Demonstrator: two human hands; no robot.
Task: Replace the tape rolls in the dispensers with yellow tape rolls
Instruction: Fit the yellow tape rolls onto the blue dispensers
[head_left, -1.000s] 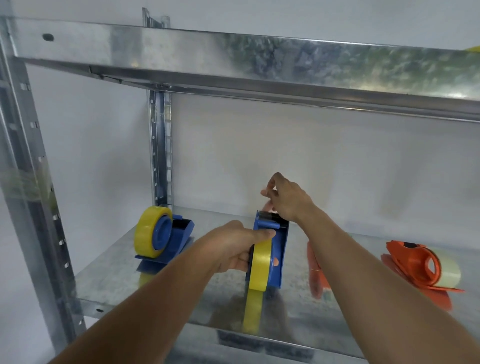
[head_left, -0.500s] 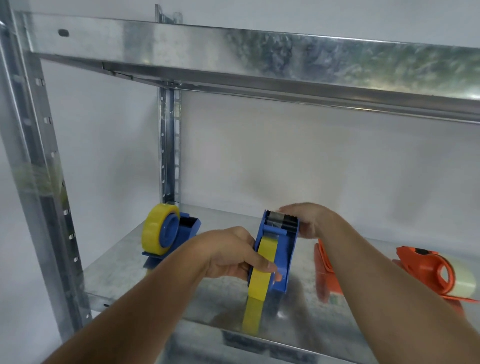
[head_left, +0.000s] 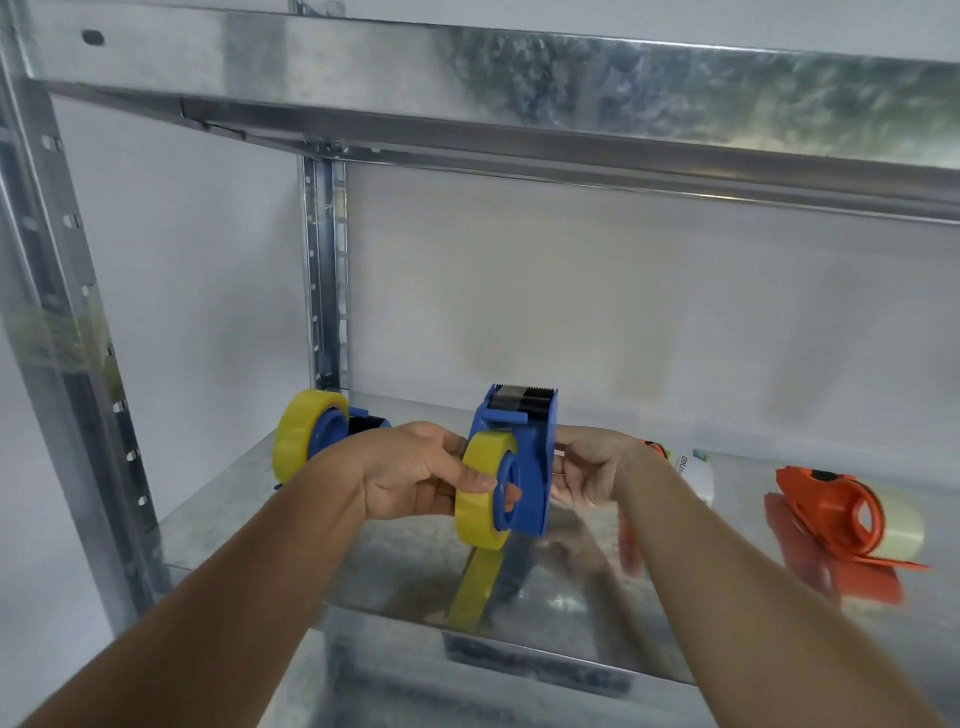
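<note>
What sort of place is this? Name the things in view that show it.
Probably a storeroom or packing area: a galvanised metal shelf against a bare white wall, holding only tape dispensers, blue and orange.

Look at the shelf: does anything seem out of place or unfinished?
Yes. The orange dispenser at the right lies tipped on its side, and its roll is pale and clear, unlike the yellow rolls on both blue dispensers.

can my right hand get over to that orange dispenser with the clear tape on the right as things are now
Probably yes, once freed: the right hand is gripping the blue dispenser, but bare shelf lies between it and the orange dispenser.
</note>
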